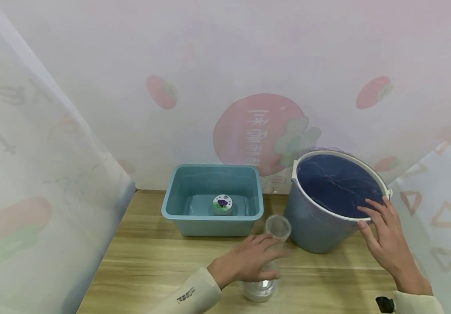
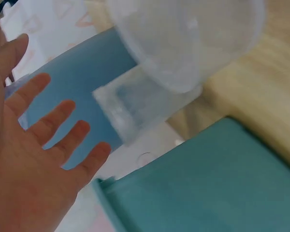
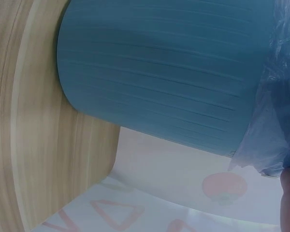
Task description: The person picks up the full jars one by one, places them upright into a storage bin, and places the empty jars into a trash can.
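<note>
My left hand [image 1: 249,258], fingers spread, hovers over two clear plastic containers and partly covers them in the head view. The round one [image 1: 259,291] is nearer me; the narrower cup-like one [image 1: 278,226] stands by the blue bucket [image 1: 311,231]. In the left wrist view the left palm [image 2: 34,179] holds nothing. My right hand [image 1: 384,237] is at the bucket's right rim, thumb outside and loosely extended fingers over the top. Thin clear plastic film [image 3: 275,111] hangs over the bucket's rim. Dark blue shows inside the bucket.
A teal rectangular tub [image 1: 213,227] stands left of the bucket, with a small round jar [image 1: 222,203] inside, its lid printed with a purple flower. Wood-grain table [image 1: 139,270] lies beneath. Pale sheets with strawberry prints [image 1: 194,52] hang behind and at both sides.
</note>
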A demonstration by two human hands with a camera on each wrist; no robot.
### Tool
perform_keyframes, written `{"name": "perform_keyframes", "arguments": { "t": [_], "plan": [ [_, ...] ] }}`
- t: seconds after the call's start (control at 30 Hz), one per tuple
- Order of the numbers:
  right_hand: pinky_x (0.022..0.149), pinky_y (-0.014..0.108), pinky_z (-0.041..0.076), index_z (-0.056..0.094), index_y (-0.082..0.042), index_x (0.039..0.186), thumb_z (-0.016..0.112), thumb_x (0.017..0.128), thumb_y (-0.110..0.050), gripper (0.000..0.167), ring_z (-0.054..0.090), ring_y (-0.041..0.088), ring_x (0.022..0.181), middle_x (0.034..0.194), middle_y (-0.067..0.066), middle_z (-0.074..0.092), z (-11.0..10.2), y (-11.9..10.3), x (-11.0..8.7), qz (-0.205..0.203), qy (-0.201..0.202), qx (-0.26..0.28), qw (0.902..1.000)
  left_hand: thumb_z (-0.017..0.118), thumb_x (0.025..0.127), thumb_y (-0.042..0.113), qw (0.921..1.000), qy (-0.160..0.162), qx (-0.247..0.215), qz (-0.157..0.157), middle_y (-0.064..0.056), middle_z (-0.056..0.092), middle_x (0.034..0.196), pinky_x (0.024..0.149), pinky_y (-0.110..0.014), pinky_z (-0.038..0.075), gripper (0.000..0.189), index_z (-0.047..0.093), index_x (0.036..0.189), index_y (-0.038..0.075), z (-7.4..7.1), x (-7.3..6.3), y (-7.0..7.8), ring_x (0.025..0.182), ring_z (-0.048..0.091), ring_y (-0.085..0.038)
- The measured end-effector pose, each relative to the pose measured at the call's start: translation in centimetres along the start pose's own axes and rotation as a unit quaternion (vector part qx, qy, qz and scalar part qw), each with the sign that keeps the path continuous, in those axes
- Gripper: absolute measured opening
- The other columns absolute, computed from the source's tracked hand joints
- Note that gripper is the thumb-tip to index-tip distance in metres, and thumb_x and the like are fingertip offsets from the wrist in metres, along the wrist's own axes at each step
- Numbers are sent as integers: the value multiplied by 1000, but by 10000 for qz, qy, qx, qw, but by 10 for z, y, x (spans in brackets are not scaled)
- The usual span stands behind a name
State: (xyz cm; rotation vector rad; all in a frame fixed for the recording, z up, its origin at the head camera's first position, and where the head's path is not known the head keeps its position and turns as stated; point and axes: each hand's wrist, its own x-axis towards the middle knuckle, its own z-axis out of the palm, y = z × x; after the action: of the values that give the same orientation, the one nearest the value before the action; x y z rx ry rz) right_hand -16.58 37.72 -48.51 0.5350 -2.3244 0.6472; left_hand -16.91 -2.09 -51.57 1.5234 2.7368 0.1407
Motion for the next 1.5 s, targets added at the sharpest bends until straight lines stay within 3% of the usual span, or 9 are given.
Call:
{"name": "perform_keyframes", "arguments": {
  "t": [0.3,0.5,0.87,1.23,1.5],
  "plan": [
    [139,55,9,67,4,137,60,113,-27,39,25,52,163,150,37,53,-1,0,1,-27,-49,-48,10000,63,102,71,9998,-208,3,-28,3,44,173,124,-52,44,69,48,162,43,31,-15,-1,158,42,-24],
    [139,53,9,67,5,136,58,114,-32,44,29,49,162,149,37,54,-1,0,1,-130,9,-53,9999,69,96,74,9998,-112,158,8,3,44,171,122,-50,46,75,48,162,45,48,-25,-1,158,43,-27],
    [139,56,9,67,6,136,58,114,-31,44,29,52,161,149,38,53,0,0,1,-87,3,-32,10000,73,95,71,9993,-336,150,-105,2,35,176,121,-48,48,80,42,165,48,71,-36,-1,160,38,-29],
    [139,56,10,67,5,136,58,114,-31,43,26,53,162,150,37,53,0,0,0,-44,5,-53,10000,71,99,65,9999,165,29,-38,-1,27,180,119,-51,50,83,33,170,45,94,-46,0,165,31,-33],
    [139,55,9,67,5,136,57,115,-33,45,26,54,162,150,37,53,0,1,0,-51,14,-67,10000,60,105,63,9963,616,519,295,-2,29,179,117,-52,51,77,32,172,38,104,-50,-2,165,31,-31]
  ]
}}
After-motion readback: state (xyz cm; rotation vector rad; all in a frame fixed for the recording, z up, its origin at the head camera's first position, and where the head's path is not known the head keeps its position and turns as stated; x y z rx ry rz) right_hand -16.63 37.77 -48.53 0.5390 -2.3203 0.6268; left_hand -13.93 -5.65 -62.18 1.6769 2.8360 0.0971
